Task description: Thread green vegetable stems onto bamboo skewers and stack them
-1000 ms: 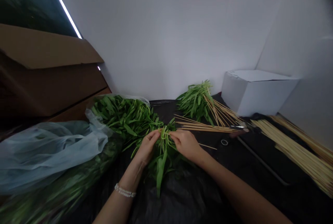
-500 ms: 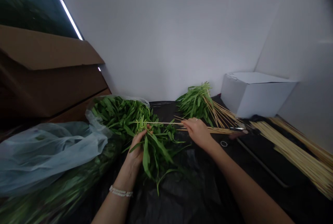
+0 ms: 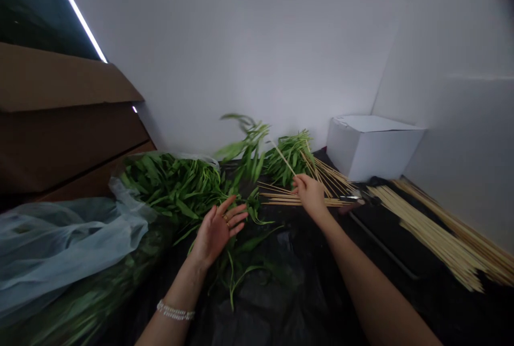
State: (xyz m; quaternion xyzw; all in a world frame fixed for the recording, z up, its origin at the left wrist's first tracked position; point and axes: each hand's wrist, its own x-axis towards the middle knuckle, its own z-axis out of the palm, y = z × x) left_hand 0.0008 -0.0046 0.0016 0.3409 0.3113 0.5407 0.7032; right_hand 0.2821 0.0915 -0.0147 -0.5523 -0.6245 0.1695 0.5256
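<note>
Bare-handed, we clamp the thumb and fingers of our right hand [image 3: 311, 196] on a thin bamboo skewer [image 3: 284, 159], its tip toward eleven o'clock, where a motion-blurred bunch of long-leaved greens [image 3: 252, 148] hangs. At that hand's eight o'clock, our left hand [image 3: 219, 231] turns up its palm, fingers apart. Farther out sit a plastic bag of greens [image 3: 172, 185] at nine and a white box [image 3: 373, 150] at two.

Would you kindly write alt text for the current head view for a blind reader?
A bare right hand holds a thin pale wooden skewer with leafy green stems at its tip; the bare left hand is open, empty. Behind lie a pile of skewered leafy greens and a white rectangular box.
</note>
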